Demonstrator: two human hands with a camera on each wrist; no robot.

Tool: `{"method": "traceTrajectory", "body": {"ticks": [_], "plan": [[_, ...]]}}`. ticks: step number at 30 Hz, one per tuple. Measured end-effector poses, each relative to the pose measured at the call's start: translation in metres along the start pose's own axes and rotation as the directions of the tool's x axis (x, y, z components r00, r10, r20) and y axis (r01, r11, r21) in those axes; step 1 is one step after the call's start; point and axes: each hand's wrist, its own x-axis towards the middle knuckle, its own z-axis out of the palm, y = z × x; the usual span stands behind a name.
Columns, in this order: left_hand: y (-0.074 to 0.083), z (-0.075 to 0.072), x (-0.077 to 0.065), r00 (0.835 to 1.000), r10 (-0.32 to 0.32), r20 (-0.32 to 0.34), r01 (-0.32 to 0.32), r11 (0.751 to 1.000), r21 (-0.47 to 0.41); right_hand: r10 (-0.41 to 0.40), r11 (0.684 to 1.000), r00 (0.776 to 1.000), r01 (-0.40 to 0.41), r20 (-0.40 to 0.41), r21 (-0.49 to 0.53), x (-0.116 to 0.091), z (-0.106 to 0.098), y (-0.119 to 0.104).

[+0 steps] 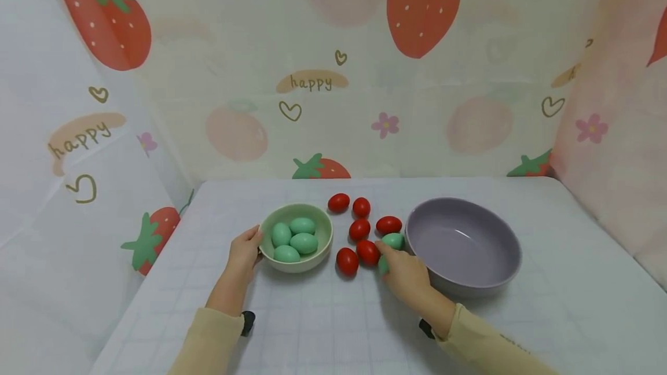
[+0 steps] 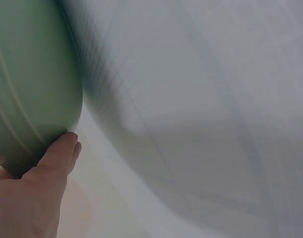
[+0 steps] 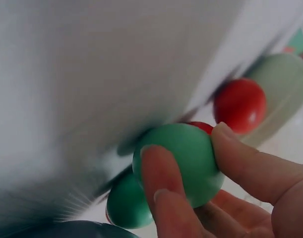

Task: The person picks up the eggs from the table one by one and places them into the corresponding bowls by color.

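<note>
My left hand [image 1: 244, 256] grips the side of a pale green bowl [image 1: 324, 247], thumb at its rim and fingers against the outer wall. Several mint-green eggs [image 1: 304, 243] lie inside it. In the right wrist view, a green egg [image 3: 191, 148] is pinched between the thumb and fingers of my right hand [image 1: 409, 276], close over the table. Just beyond that hand sits another green egg [image 1: 394, 240], partly covered by it in the head view. Several red eggs [image 1: 347, 262] are scattered between the bowl and the right hand, one of them right by the index fingertip.
A wide purple-grey bowl [image 1: 464, 247] stands right of my right hand, with nothing in it. The table [image 1: 323, 328] has a pale checked cover. Behind it and at both sides hangs a strawberry-printed cloth [image 1: 234, 74].
</note>
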Motion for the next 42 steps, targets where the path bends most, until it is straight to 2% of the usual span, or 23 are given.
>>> {"method": "traceTrajectory", "body": {"ticks": [4, 7, 11, 15, 19, 28, 31, 36, 42], "plan": [[-0.002, 0.001, -0.001, 1.000, -0.005, 0.004, 0.005, 1.000, -0.008, 0.047, 0.989, 0.998, -0.051, 0.028, 0.137, 0.002, -0.006, 0.000], [-0.002, 0.002, -0.001, 1.000, -0.002, 0.009, 0.002, 1.000, -0.013, 0.093, 0.947, 0.993, -0.111, 0.073, 0.302, 0.005, -0.011, 0.000], [-0.003, 0.003, 0.000, 1.000, -0.002, 0.014, 0.002, 1.000, -0.022, 0.154, 0.851, 0.977, -0.206, 0.146, 0.483, 0.010, -0.015, -0.001], [-0.004, 0.002, -0.001, 1.000, -0.009, 0.007, 0.009, 1.000, -0.028, 0.162, 0.752, 0.970, -0.241, 0.182, 0.614, 0.016, -0.015, -0.005], [-0.006, 0.002, -0.002, 1.000, -0.017, 0.002, 0.017, 0.999, -0.029, 0.151, 0.628, 0.963, -0.269, 0.224, 0.730, 0.023, -0.015, -0.009], [-0.006, 0.003, -0.003, 1.000, -0.006, -0.014, 0.005, 0.999, -0.051, 0.119, 0.423, 0.936, -0.349, 0.330, 0.836, 0.036, -0.020, -0.014], [-0.006, 0.003, -0.003, 1.000, -0.012, -0.018, 0.011, 0.999, -0.054, 0.099, 0.345, 0.928, -0.370, 0.359, 0.862, 0.041, -0.022, -0.015], [-0.004, 0.003, -0.002, 1.000, -0.003, -0.024, 0.002, 0.998, -0.061, 0.073, 0.231, 0.926, -0.376, 0.370, 0.897, 0.050, -0.022, -0.019], [-0.002, 0.001, -0.001, 0.999, 0.016, -0.038, -0.019, 0.997, -0.080, 0.040, 0.119, 0.927, -0.374, 0.372, 0.920, 0.058, -0.021, -0.025]]}}
